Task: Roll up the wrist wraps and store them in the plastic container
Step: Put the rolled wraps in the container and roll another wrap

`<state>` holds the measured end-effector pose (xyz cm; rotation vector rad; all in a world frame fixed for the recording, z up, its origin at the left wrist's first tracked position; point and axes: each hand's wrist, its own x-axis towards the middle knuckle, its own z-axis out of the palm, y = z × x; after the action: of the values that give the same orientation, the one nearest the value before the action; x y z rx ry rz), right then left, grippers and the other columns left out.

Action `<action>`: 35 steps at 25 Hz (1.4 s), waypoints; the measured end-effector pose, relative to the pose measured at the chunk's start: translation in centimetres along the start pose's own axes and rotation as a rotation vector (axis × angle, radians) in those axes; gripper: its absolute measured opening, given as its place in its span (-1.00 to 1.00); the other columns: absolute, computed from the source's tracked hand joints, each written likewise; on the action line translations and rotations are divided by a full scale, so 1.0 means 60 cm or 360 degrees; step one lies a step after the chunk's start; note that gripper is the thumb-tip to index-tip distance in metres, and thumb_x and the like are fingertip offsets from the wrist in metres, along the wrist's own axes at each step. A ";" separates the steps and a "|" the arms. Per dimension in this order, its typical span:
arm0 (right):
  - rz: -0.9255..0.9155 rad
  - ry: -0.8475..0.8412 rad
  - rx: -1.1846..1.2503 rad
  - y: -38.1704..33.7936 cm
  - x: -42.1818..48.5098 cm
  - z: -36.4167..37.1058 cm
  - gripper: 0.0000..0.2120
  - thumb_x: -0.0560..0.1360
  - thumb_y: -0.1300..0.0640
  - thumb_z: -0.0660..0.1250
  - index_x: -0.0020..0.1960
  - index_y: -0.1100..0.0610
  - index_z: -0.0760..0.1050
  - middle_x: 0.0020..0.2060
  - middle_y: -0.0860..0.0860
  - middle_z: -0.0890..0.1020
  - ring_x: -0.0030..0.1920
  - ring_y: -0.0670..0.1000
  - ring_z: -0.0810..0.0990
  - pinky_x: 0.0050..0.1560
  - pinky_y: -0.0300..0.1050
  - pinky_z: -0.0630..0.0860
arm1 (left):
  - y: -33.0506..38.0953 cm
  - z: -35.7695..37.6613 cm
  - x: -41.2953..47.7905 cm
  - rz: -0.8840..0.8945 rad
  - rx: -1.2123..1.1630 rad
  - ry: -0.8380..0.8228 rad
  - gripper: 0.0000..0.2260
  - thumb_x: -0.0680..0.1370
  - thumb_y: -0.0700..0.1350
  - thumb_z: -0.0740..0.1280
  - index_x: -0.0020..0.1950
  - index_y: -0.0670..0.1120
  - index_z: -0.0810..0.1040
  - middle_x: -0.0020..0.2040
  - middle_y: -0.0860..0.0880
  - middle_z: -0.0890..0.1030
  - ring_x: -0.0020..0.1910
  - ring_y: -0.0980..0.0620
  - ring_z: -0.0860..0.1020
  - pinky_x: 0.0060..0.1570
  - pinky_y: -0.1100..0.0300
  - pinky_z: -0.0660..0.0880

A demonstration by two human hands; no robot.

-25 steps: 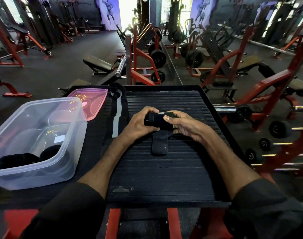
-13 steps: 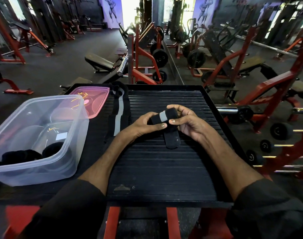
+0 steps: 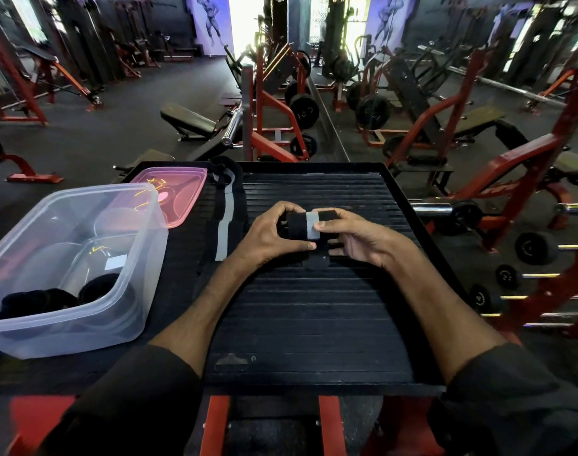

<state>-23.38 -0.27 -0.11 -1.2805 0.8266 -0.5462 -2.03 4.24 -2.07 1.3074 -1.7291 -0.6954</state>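
Observation:
A black wrist wrap with a grey stripe (image 3: pixel 302 226) is rolled into a thick bundle above the black ribbed platform (image 3: pixel 314 307). My left hand (image 3: pixel 268 236) grips its left end and my right hand (image 3: pixel 353 236) grips its right end, thumb on the grey stripe. A short loose tail (image 3: pixel 315 261) hangs from the roll onto the platform. A second wrap (image 3: pixel 226 222), unrolled, lies flat to the left of my hands. The clear plastic container (image 3: pixel 142 258) stands at the left with rolled black wraps (image 3: pixel 50 296) inside.
A pink translucent lid (image 3: pixel 179 192) lies behind the container. Red gym machines, benches and weight plates surround the platform. A rack of barbells with small plates (image 3: pixel 531 248) stands close on the right.
The roll has grown as both hands turned it. The loose tail on the platform has become much shorter, and the grey stripe now shows on top.

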 end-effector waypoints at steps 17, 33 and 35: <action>-0.0245 0.0401 -0.0007 0.006 0.004 0.015 -0.34 0.18 0.64 0.22 0.08 0.06 0.59 0.00 0.09 0.60 0.00 0.08 0.59 -0.26 -0.11 0.60 | 0.010 -0.009 -0.003 -0.0452 -0.0470 -0.0547 -0.54 0.55 -0.07 0.45 0.42 0.03 0.42 0.27 0.17 0.58 0.23 0.33 0.53 0.19 0.41 0.43; -0.0167 0.0179 -0.0110 -0.005 -0.003 0.012 -0.55 0.31 0.06 0.55 0.19 -0.02 0.61 0.00 -0.04 0.72 0.11 0.03 0.65 0.15 0.04 0.49 | 0.007 0.003 -0.006 0.0246 0.0153 0.0023 -0.31 0.34 -0.03 0.64 0.41 -0.06 0.47 0.31 0.05 0.58 0.30 0.16 0.54 0.37 0.13 0.46; -0.0167 0.0243 -0.0239 -0.002 -0.001 0.011 -0.45 0.27 0.00 0.60 0.23 -0.01 0.58 0.03 -0.03 0.71 0.14 0.05 0.65 0.12 0.03 0.51 | 0.002 0.001 -0.007 0.0345 0.0261 0.0046 -0.29 0.34 -0.01 0.63 0.43 -0.09 0.46 0.32 0.01 0.58 0.30 0.11 0.55 0.36 0.06 0.48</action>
<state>-22.91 0.15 0.08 -1.4389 0.9454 -0.6823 -2.07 4.68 -2.15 1.2083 -1.9018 -0.4165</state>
